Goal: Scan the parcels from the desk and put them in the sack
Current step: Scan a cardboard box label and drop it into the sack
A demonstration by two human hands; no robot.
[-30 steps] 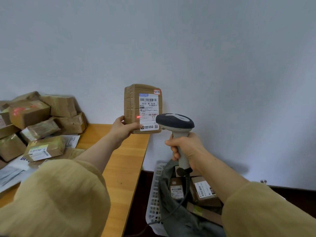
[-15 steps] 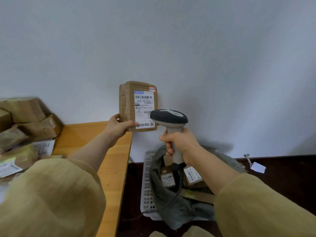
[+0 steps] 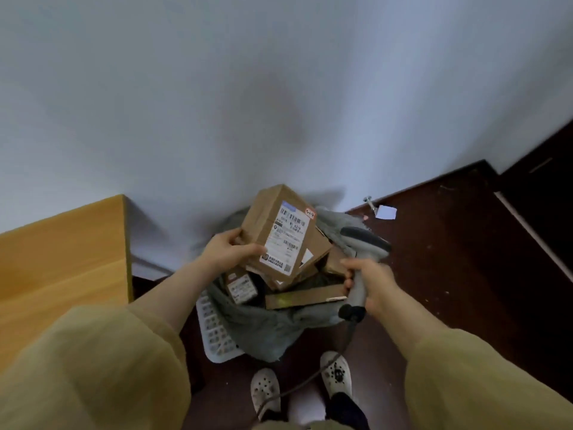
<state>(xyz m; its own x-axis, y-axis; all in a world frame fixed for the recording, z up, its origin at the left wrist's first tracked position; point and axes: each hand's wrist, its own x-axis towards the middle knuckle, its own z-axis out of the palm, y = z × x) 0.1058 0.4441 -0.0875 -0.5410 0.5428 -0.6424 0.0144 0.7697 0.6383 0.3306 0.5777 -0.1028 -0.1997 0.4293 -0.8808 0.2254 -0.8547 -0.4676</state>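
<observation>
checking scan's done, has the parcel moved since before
Yes: the parcel went right and down, from above the desk edge to over the sack.

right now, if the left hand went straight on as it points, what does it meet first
Probably the parcels piled in the sack, past the box the left hand holds; depth unclear.

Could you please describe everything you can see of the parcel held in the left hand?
The parcel is a brown cardboard box carrying a white shipping label with barcodes and a small orange sticker at its top corner. It is tilted, label toward the camera, above the grey sack. The left hand grips its lower left corner, thumb at the label's edge.
</observation>
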